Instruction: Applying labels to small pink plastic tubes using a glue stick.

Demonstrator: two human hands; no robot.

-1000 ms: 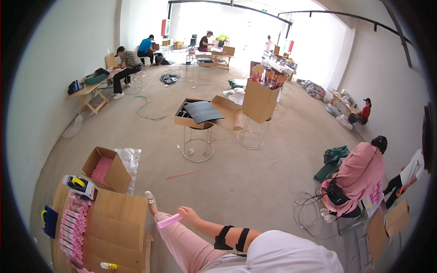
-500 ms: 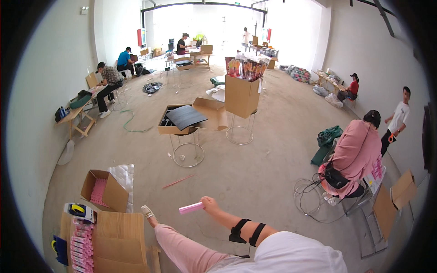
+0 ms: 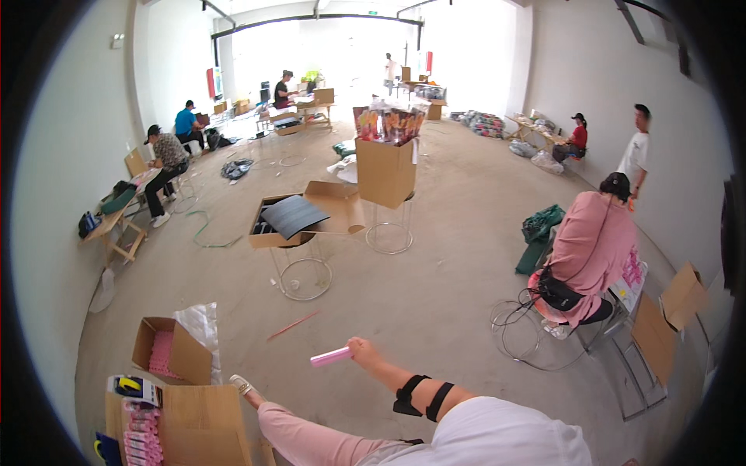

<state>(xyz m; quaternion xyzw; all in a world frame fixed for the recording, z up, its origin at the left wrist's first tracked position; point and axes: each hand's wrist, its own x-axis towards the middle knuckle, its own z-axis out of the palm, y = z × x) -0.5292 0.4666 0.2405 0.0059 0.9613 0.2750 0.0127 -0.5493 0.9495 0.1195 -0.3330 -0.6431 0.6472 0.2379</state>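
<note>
My right hand point(image 3: 361, 351) is closed round one end of a slim pink tube point(image 3: 330, 357). The tube points left, held in the air above the bare floor, with its other end free. Two black straps point(image 3: 423, 394) circle that forearm. My left hand is out of view. To the left, a wooden table point(image 3: 203, 398) carries an open cardboard box point(image 3: 208, 436) and a stack of similar pink tubes point(image 3: 142, 436). A tape roll with yellow on it point(image 3: 128, 385) lies by the stack.
Beyond the table, an open carton point(image 3: 186, 353) holds more pink pieces. Ahead, wire-legged stools carry a carton with black sheets point(image 3: 291, 217) and a tall carton point(image 3: 386, 172) of packets. A person in pink point(image 3: 594, 241) sits at right near loose cables point(image 3: 517, 338).
My view has swung slightly to the right, so the room sits farther left. The tube stays in my right hand, nearly still. A standing person in white at right has moved left.
</note>
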